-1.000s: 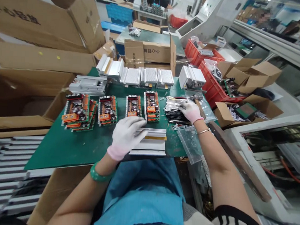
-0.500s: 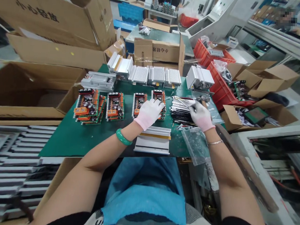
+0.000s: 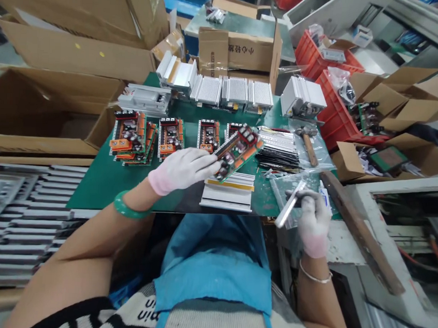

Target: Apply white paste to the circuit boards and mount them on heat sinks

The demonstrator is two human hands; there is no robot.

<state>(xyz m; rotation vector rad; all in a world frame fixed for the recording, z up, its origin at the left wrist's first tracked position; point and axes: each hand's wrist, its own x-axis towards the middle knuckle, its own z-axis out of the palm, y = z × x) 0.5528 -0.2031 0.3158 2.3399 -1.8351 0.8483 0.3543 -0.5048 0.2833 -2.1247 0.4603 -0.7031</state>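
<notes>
My left hand [image 3: 186, 170], in a white glove, grips a circuit board [image 3: 239, 153] at its lower end. The board is tilted, held above a silver heatsink [image 3: 228, 196] that lies at the table's front edge. My right hand [image 3: 313, 219], also gloved, is closed on a slim silver metal strip [image 3: 290, 206] over a clear plastic bag [image 3: 279, 186]. A white and blue tube [image 3: 325, 196] is just beside the right hand. Behind the hands lies a pile of black and silver strips [image 3: 279, 149].
More circuit boards [image 3: 171, 137] stand in a row on the green table [image 3: 90, 192]. Finned heatsinks [image 3: 234, 93] line its back edge. A hammer [image 3: 309, 146] lies at the right. Cardboard boxes [image 3: 46, 122] and red crates [image 3: 337, 111] flank the table.
My left hand has lifted a circuit board from the row and moved left and nearer. My right hand has come from the strip pile toward the front right with a metal strip.
</notes>
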